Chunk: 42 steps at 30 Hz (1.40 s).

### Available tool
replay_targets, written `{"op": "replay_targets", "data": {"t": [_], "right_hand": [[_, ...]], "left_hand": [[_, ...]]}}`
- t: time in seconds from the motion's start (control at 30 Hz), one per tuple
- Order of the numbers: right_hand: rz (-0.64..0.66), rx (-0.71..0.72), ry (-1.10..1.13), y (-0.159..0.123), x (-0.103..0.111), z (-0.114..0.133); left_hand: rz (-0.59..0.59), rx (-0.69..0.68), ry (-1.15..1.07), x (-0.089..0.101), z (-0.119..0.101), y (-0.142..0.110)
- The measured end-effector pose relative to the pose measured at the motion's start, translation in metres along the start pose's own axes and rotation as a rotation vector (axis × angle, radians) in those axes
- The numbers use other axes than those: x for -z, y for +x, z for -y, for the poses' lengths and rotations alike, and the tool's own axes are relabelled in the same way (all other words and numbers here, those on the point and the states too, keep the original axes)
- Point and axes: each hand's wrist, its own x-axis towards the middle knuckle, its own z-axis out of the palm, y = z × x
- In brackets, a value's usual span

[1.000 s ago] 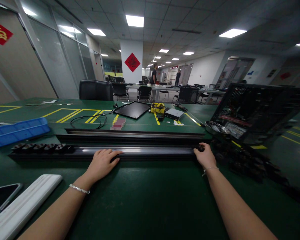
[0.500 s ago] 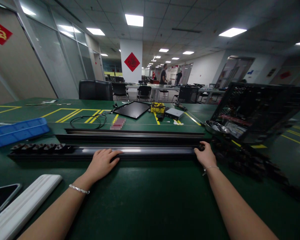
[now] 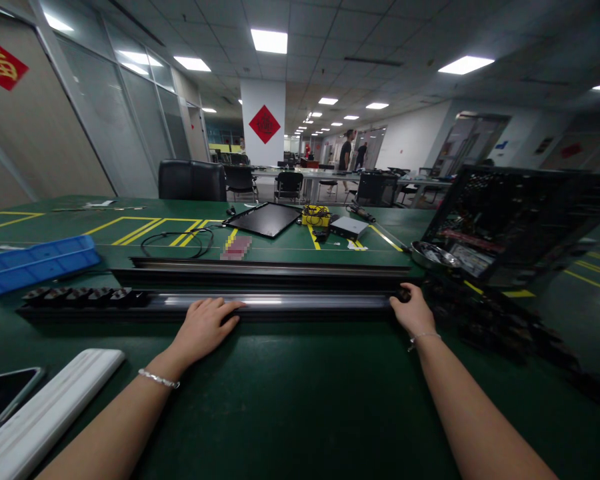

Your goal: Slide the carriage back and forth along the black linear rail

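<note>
A long black metal rail (image 3: 300, 303) lies across the green table in front of me. Several small black blocks (image 3: 87, 297) with brownish tops sit in a row at its left end. My left hand (image 3: 207, 327) is closed over the middle of the rail, thumb on the near side and fingers over the top. At the rail's right end, my right hand (image 3: 414, 310) pinches a small dark piece (image 3: 405, 293), mostly covered by the fingers. Behind this rail, parallel to it, lie further dark rails (image 3: 270, 270).
To the right, many dark parts (image 3: 510, 327) lie near a metal bowl (image 3: 435, 255) and an open computer case (image 3: 520, 220). A blue bin (image 3: 40, 262) stands at left, with a white bar (image 3: 55, 410) and a phone-like device (image 3: 5, 397) nearer. Farther back are a black panel (image 3: 267, 219) and a grey box (image 3: 349, 227).
Both hands and the rail have hardly moved. In the background, a walking person has shifted to the right.
</note>
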Motion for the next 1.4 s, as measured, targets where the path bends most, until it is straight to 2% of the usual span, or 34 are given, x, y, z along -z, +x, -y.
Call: {"op": "replay_targets", "data": {"t": [1.4], "right_hand": [[-0.054, 0.018, -0.006, 0.0057, -0.0054, -0.0084]], "left_hand": [[-0.031, -0.015, 0.006, -0.0018, 0.0003, 0.0002]]}}
